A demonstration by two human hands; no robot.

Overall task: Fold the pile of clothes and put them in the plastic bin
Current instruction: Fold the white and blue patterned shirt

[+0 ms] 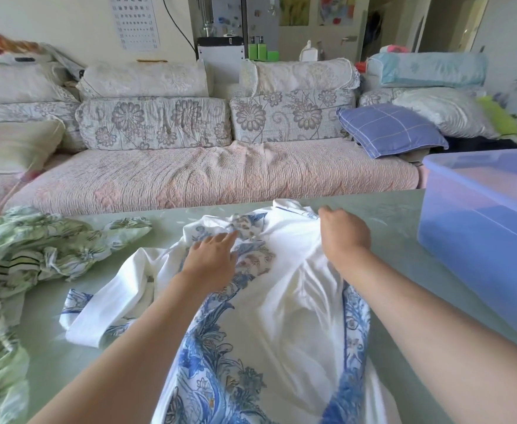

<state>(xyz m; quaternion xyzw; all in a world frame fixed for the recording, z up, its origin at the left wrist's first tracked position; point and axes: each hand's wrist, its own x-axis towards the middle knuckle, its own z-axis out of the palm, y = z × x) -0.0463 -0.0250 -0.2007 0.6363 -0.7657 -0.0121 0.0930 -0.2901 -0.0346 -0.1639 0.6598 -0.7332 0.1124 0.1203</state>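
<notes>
Bright, soft daylight fills the room, and the shadows are faint and soft-edged. The plain middle of the white garment (281,286) is nearly washed out, its folds hard to read. A pale sheen lies on the table (388,228) near its far edge. Wide-angle distortion bows the sofa (189,175) front and stretches the plastic bin (480,228) at the right edge. The green clothes (6,301) smear with blur at lower left, and the right hand (342,234) looks slightly soft.

White garment (284,301) with blue floral print, green leafy clothes (33,252), translucent blue bin (480,228), pale-green table (398,237).
</notes>
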